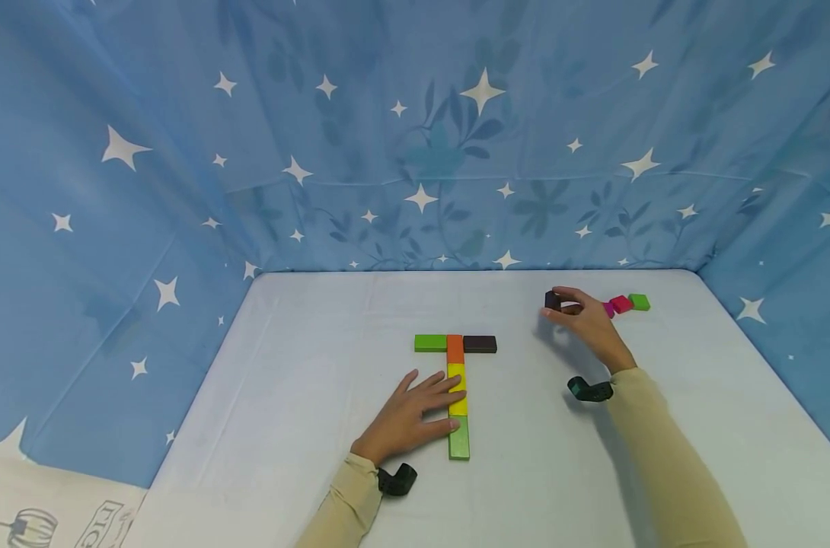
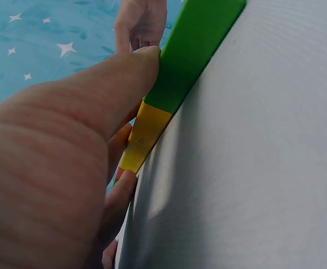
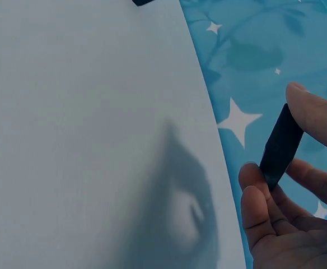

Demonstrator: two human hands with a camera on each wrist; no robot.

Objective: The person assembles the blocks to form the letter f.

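Observation:
A row of flat blocks lies on the white table [image 1: 285, 365]. From far to near it has an orange block [image 1: 454, 348], a yellow section [image 1: 457, 371] and a green block [image 1: 459, 443]. Another green block [image 1: 430, 343] touches the orange one on its left, and a black block [image 1: 480, 345] on its right. My left hand [image 1: 404, 418] rests with spread fingers over the yellow section, the thumb at the near green block. Raised above the table at the right, my right hand [image 1: 589, 323] pinches a second black block [image 3: 282, 147] between thumb and fingers.
Behind the right hand lie a magenta block [image 1: 609, 309], a red block [image 1: 621, 304] and a green block [image 1: 639, 301], near the table's far right. Blue star-patterned cloth [image 1: 401, 152] hangs along the back and sides. Each wrist bears a small black camera.

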